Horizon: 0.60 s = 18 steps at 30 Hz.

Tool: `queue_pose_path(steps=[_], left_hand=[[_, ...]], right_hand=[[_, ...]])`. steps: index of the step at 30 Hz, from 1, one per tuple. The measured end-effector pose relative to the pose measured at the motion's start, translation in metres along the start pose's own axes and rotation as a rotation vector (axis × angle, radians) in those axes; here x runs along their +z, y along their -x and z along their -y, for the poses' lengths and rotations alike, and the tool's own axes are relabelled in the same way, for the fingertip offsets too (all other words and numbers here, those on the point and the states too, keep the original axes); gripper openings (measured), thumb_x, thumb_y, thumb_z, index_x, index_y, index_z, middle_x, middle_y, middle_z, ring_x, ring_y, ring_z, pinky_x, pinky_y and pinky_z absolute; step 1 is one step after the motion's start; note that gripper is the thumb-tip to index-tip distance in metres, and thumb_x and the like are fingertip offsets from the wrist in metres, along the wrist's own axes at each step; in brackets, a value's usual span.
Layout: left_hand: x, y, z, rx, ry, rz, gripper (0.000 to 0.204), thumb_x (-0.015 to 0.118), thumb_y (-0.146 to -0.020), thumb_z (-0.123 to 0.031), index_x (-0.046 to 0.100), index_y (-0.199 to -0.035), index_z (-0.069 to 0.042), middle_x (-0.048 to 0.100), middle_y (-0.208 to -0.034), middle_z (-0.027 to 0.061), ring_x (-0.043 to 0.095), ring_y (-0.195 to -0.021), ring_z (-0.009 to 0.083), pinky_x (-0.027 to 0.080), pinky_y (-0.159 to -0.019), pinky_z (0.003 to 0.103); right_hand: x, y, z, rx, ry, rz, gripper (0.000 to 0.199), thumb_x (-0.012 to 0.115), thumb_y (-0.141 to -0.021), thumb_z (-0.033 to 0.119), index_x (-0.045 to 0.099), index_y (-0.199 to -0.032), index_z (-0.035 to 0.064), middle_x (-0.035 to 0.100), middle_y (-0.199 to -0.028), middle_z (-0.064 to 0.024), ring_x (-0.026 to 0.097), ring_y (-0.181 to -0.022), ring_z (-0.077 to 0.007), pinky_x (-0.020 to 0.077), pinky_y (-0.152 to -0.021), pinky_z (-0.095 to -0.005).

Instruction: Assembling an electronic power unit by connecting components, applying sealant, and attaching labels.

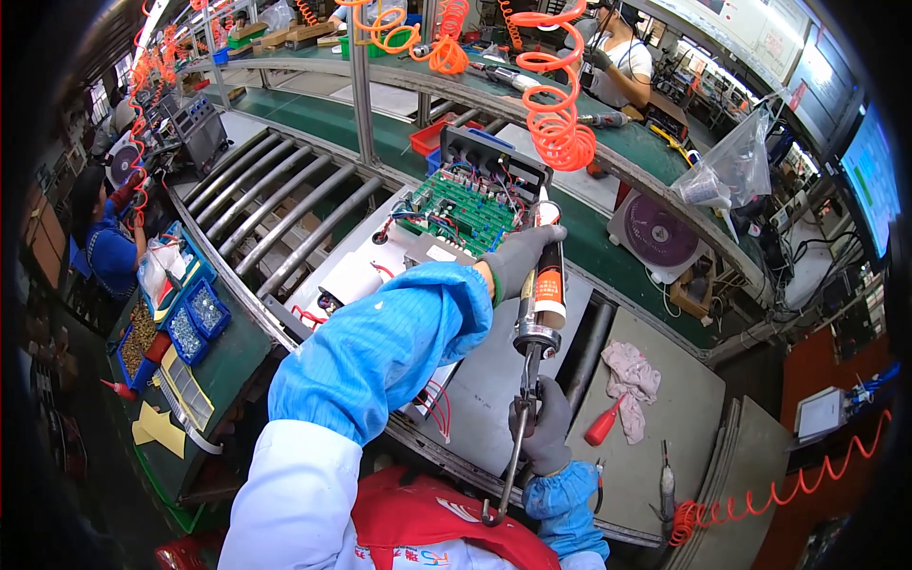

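Observation:
A caulking gun with an orange and white sealant cartridge slants away from me. My left hand, in a grey glove, is wrapped around the cartridge near its front. Lower down, my right hand, also gloved, is closed on the handle. The gun's hooked metal rod sticks back toward my red apron. Its pale nozzle points at the far right corner of an open device, beside a green circuit board and a dark panel. Whether the tip touches anything, I cannot tell.
A pink rag, a red squeeze bottle and pliers lie to the right. Metal rollers and blue bins of fasteners are at left. Coiled orange hoses hang overhead. People work at far left and across the line.

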<state>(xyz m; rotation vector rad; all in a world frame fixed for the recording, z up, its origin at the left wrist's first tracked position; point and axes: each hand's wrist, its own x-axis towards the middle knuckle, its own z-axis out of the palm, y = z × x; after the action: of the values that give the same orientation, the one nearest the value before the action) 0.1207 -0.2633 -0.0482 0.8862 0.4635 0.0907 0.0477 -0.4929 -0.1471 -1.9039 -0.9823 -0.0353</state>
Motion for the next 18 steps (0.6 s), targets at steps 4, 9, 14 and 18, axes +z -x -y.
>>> queue_pose_path(steps=[4,9,14,18], left_hand=[[0.002,0.0,0.002,0.003,0.057,-0.033,0.038,0.07,-0.085,-0.024,0.045,-0.106,-0.004,0.055,-0.073,0.0105,0.061,-0.055,0.0266,0.057,-0.052,0.043],[0.006,0.0,0.007,-0.011,0.019,-0.051,0.039,0.07,-0.086,-0.028,0.048,-0.106,-0.004,0.055,-0.078,0.0087,0.06,-0.062,0.0242,0.057,-0.058,0.043],[-0.003,-0.017,0.017,0.007,-0.049,-0.015,0.039,0.066,-0.09,-0.03,0.041,-0.104,-0.005,0.058,-0.075,0.0135,0.065,-0.061,0.0295,0.059,-0.059,0.046],[-0.005,-0.015,0.019,0.056,-0.032,-0.022,0.04,0.067,-0.09,-0.031,0.04,-0.104,-0.005,0.055,-0.073,0.0108,0.063,-0.06,0.0282,0.058,-0.058,0.045]], right_hand=[[0.0,0.001,-0.004,0.027,-0.012,0.009,0.042,0.079,-0.072,0.026,0.056,-0.097,0.0004,0.056,-0.083,-0.0124,0.056,-0.074,-0.0286,0.0461,-0.067,-0.0393],[-0.01,0.005,-0.005,0.079,-0.104,0.068,0.042,0.077,-0.072,0.019,0.056,-0.103,-0.0002,0.055,-0.086,-0.0129,0.056,-0.076,-0.0266,0.0473,-0.07,-0.0371],[-0.015,0.008,-0.014,0.088,-0.092,0.117,0.045,0.075,-0.071,0.014,0.055,-0.108,-0.0016,0.055,-0.09,-0.0136,0.057,-0.079,-0.0257,0.0481,-0.073,-0.0351],[-0.016,0.006,-0.02,0.084,-0.109,0.123,0.045,0.075,-0.071,0.013,0.055,-0.109,-0.0014,0.056,-0.091,-0.0137,0.058,-0.078,-0.0258,0.0486,-0.072,-0.0354]])
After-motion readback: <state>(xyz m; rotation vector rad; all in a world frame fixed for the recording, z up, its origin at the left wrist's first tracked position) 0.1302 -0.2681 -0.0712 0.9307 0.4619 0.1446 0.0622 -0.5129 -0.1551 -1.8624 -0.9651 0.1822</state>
